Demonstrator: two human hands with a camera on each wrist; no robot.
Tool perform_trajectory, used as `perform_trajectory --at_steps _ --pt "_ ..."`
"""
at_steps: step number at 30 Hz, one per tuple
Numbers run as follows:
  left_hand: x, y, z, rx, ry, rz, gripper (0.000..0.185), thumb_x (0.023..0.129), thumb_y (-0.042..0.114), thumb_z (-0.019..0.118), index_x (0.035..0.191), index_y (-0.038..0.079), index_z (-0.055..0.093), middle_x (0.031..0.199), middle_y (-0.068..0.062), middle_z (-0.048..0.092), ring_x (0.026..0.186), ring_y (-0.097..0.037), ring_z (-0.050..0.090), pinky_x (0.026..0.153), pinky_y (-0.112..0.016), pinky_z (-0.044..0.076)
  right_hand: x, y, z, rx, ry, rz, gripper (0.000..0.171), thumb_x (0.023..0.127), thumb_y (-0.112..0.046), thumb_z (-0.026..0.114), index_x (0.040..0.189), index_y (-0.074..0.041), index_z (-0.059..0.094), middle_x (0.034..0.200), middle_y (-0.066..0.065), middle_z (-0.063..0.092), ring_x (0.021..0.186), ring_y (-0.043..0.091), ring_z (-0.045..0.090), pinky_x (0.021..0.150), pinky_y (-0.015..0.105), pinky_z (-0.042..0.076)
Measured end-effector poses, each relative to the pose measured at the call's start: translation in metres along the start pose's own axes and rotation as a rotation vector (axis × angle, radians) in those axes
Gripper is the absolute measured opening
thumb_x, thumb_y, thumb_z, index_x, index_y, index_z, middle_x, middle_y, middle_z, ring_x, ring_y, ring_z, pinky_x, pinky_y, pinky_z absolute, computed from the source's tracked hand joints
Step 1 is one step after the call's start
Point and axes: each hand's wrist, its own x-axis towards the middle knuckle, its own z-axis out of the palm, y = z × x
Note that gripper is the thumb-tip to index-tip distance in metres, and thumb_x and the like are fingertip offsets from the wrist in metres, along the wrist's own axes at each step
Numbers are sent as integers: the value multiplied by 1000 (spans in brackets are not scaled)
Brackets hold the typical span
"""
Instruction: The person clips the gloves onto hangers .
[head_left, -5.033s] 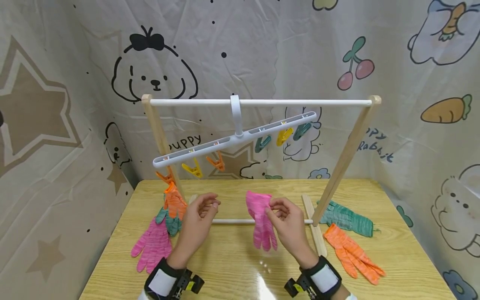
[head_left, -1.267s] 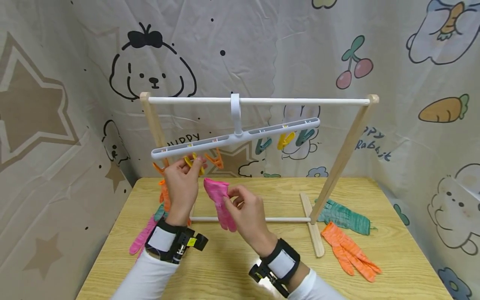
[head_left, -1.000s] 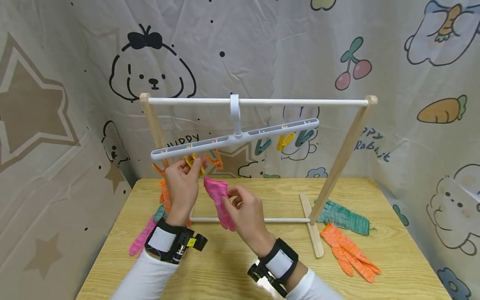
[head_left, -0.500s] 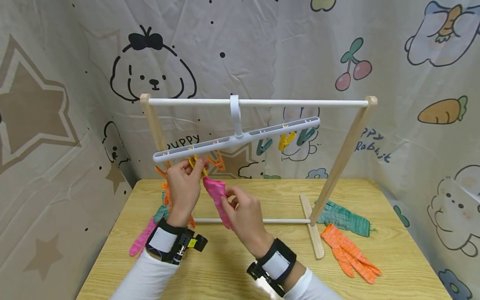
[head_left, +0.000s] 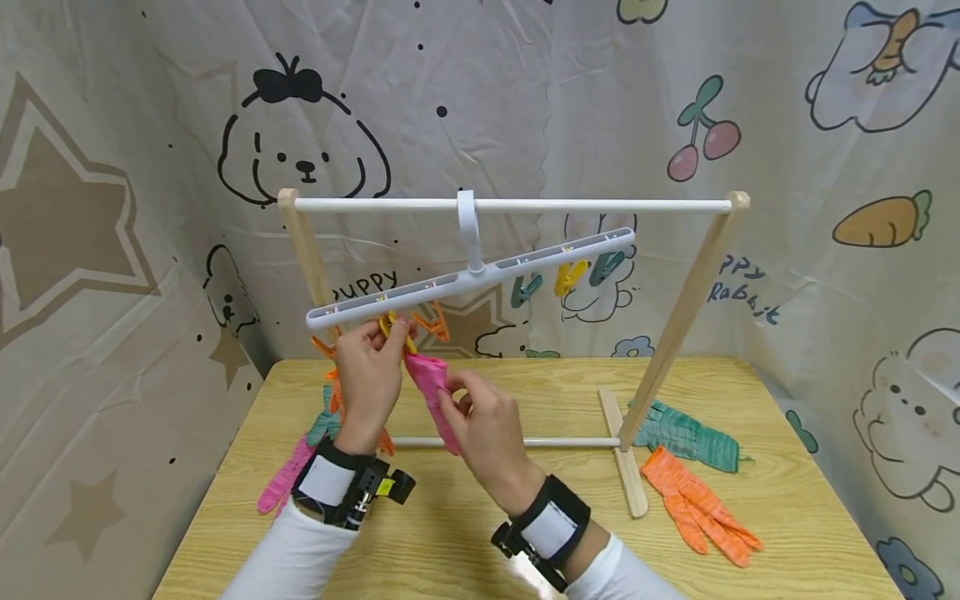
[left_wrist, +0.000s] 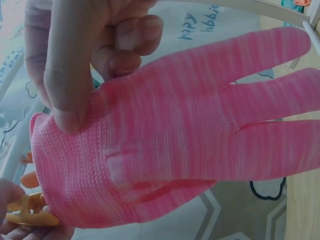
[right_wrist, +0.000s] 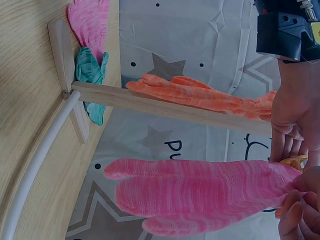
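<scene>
My left hand (head_left: 378, 335) is raised under the left arm of the white clip hanger (head_left: 472, 275) and pinches a yellow clip (head_left: 392, 323). Beside it my right hand (head_left: 452, 400) pinches a pink glove (head_left: 431, 390) by the cuff, which is held right at that clip's mouth while the fingers hang down. In the left wrist view the pink glove (left_wrist: 175, 135) fills the frame, with the yellow clip (left_wrist: 32, 214) at its cuff corner. The right wrist view shows the pink glove (right_wrist: 200, 200) stretched out towards the yellow clip (right_wrist: 295, 161).
The hanger hangs from the white rod (head_left: 600, 204) of a wooden rack. An orange glove (head_left: 333, 392) hangs from its end clip behind my left wrist. A green glove (head_left: 686, 437) and an orange glove (head_left: 697, 504) lie at the right; another pink glove (head_left: 279, 489) lies at the left.
Both hands rose from over the table to the hanger's left arm. My left hand took hold of the yellow clip, and my right hand brought the glove's cuff up against it.
</scene>
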Motion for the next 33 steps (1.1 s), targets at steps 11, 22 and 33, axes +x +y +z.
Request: perform_trajectory --at_steps 11,22,33 --pt "-1 1 1 24 8 3 27 98 19 64 89 -3 77 83 -21 77 43 4 43 41 -18 21 3 -2 1 6 2 -30 10 89 -6 75 96 -4 67 86 7 75 60 10 61 54 12 46" --pt "0 -2 1 37 12 15 27 98 19 64 89 -4 77 84 -23 76 41 3 33 41 -18 19 5 -4 3 2 -3 -34 10 90 -7 75 96 -5 67 86 6 74 61 8 60 55 12 46" --pt "0 -3 1 41 6 19 28 99 20 64 93 -4 77 90 -21 77 43 4 39 42 -18 22 6 -4 4 7 7 -36 12 89 -6 76 95 -4 67 85 7 74 61 11 62 56 13 48"
